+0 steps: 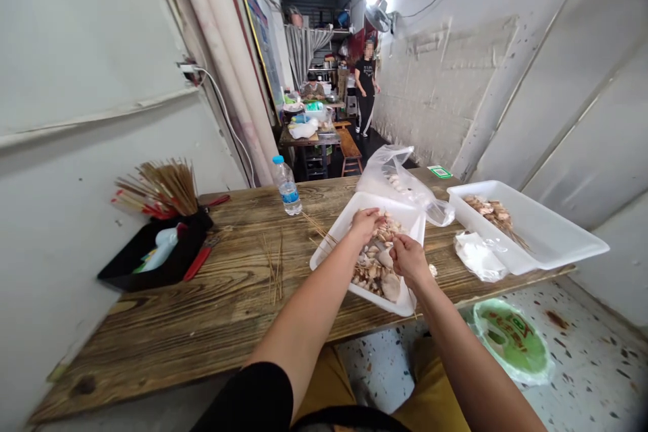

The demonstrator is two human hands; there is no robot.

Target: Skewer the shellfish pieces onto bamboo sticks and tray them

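A white plastic tray (331, 229) on the wooden table holds torn mushrooms (374, 273), which look like oyster mushrooms. My left hand (365, 224) is over the tray's far half, its fingers closed on a mushroom piece that they partly cover. Close by on the right, my right hand (409, 260) is curled into a loose fist above the mushrooms. A thin bamboo skewer appears to run through it, mostly hidden by the hand. Several loose skewers (318, 228) lean across the tray's left rim. More skewers (275, 270) lie on the table to the left.
A clear bag (389, 175) touches the tray's far side. At right are a larger white tray (551, 233) with skewered mushrooms and a tissue pack (480, 256). A water bottle (287, 187) and black box (152, 263) stand left. A lined bin (511, 341) is below; a person (365, 84) stands beyond.
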